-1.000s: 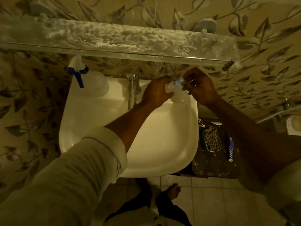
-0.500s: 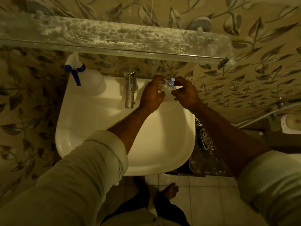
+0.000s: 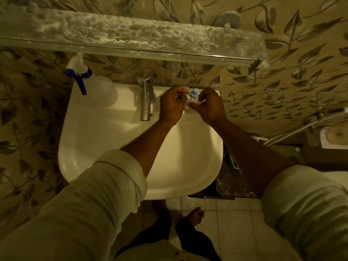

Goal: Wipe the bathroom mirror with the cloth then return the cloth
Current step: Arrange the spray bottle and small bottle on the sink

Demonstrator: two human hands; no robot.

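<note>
No cloth and no mirror are in view. A small clear bottle [image 3: 193, 95] with a pale blue cap stands upright at the back right ledge of the white sink [image 3: 75, 147]. My left hand [image 3: 172, 105] is curled against the bottle's left side, fingertips on it. From the right, my right hand [image 3: 208, 104] has its thumb in front of the bottle's base and its fingers behind it. Both forearms reach over the basin, with light sleeves rolled up.
A glass shelf [image 3: 131, 34] stained with white residue juts out above the sink. A spray bottle [image 3: 90, 85] with a blue trigger stands at the sink's back left, beside a metal tap [image 3: 146, 102]. A dark rack [image 3: 232, 172] sits right of the sink. My bare foot [image 3: 195, 214] is on the floor tiles.
Both hands have carried the small bottle from above the basin back to the sink's rear ledge, where it now stands upright between them.
</note>
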